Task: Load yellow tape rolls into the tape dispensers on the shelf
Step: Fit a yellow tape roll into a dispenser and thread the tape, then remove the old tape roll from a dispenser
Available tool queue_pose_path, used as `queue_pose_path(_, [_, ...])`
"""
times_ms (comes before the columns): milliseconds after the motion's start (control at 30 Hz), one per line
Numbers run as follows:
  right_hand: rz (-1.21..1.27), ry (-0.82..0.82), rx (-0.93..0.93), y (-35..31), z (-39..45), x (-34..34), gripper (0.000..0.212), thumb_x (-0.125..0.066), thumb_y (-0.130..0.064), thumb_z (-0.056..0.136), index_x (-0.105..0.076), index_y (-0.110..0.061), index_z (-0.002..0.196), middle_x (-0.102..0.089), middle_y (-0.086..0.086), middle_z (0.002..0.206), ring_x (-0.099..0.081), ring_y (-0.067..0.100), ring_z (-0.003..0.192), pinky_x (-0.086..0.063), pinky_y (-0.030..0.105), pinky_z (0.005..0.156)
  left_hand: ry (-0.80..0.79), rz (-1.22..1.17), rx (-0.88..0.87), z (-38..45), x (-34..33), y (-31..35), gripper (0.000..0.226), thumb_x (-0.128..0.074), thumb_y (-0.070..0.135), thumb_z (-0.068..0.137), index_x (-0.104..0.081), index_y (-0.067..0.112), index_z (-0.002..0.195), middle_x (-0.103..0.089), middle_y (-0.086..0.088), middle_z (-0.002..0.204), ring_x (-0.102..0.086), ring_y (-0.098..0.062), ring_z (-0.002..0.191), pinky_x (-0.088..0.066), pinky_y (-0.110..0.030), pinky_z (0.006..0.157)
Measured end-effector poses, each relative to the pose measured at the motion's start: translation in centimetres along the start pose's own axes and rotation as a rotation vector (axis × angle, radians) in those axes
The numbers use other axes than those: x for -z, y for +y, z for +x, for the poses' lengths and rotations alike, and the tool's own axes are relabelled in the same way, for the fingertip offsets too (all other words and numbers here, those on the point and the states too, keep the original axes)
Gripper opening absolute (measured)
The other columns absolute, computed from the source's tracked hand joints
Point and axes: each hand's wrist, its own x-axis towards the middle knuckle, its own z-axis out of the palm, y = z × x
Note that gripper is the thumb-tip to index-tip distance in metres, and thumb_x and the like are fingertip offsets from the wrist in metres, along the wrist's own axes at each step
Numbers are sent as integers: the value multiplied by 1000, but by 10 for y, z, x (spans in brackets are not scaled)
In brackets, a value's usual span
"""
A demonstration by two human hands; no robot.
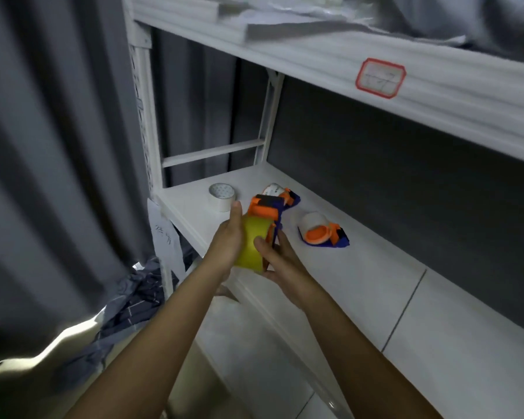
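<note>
Just below the centre of the frame, both hands hold one tape dispenser (265,216) out in front of the shelf (360,273) edge, lifted off the white board so the roll can be worked from both sides. The left hand (227,240) lies flat-fingered along the left face of the yellow tape roll (251,246), its thumb reaching up beside it — a bracing, pressing hold, it seems, rather than a wrap. The right hand (280,261) curls round the dispenser's lower right side, thumb laid on the roll's face, probably steadying the body while the roll is seated on its hub.

The roll is bright, matte yellow and broad, seen nearly edge-on; above it sit the dispenser's orange guard and black roller, with a sliver of blue frame on the right.

Higher on the shelf lie two more orange-and-blue dispensers (324,234) carrying whitish rolls, and a loose pale tape roll (222,196) stands toward the upper left. I judge one dispenser is being loaded and the others are not yet done.
</note>
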Motion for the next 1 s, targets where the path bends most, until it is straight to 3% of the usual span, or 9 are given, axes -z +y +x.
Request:
queue_pose_path(133, [71,66,45,-8,44,-17,54,-63,-27,86,-40,-32,136,-58,-7,128,-59,10,113,-55,22,76,-162,42,-10,44,32,11,60,-17,66,91,-64,29,82,-70,-1,85,-66,-16,84,-51,-30,77])
queue_pose_path(200, [132,119,43,-13,72,-29,53,-61,-25,88,-41,-28,137,-58,-1,130,-59,17,115,-54,33,86,-196,135,-60,72,51,19,67,-17,65,91,-65,20,81,-71,-6,86,-67,-18,84,-51,-33,82])
queue_pose_path(367, [379,260,-22,-18,143,-56,54,-64,-28,85,-46,-22,136,-62,7,126,-61,24,112,-55,31,78,-156,286,-199,153,101,31,40,-32,37,99,-61,24,75,-65,4,81,-59,-13,77,-44,-25,67])
queue_pose_path(433, [407,308,-28,-16,164,-61,54,-66,-32,84,-49,-22,134,-64,6,123,-61,23,112,-54,32,81,-264,304,-192,175,112,28,29,-37,36,99,-60,30,82,-64,9,87,-59,-12,88,-45,-23,74])
queue_pose_path(567, [370,303,-12,-13,192,-70,52,-68,-40,81,-55,-23,128,-69,3,114,-65,20,107,-50,36,96,-564,316,-157,193,119,25,42,-40,56,91,-61,26,111,-67,2,110,-62,-13,102,-47,-30,93])
queue_pose_path(667, [304,244,-8,-14,209,-76,53,-60,-57,80,-56,-29,125,-70,-2,112,-65,15,106,-51,34,94,-513,275,-244,203,127,29,29,-45,40,95,-59,22,112,-67,0,106,-63,-16,97,-49,-28,87])
queue_pose_path(767, [51,354,-16,-12,229,-79,51,-36,-63,91,-51,-30,127,-68,-1,113,-64,14,105,-52,35,89,-406,219,-225,218,144,36,22,-42,37,97,-55,24,109,-62,7,95,-59,-7,85,-44,-19,73])
queue_pose_path(867, [-517,577,-11,3,250,-70,41,-38,-29,100,-38,-15,139,-48,13,138,-50,23,118,-40,33,101,-368,196,-182,233,162,35,16,-42,32,98,-55,24,104,-61,-2,98,-56,-14,87,-45,-26,80])
queue_pose_path(1000, [-1250,314,-266,25,273,-65,59,-51,-29,93,-26,-26,146,-3,12,156,-14,35,139,-31,44,108,-383,173,-105,241,182,25,25,-41,30,99,-56,16,114,-61,-14,110,-59,-23,95,-46,-34,89])
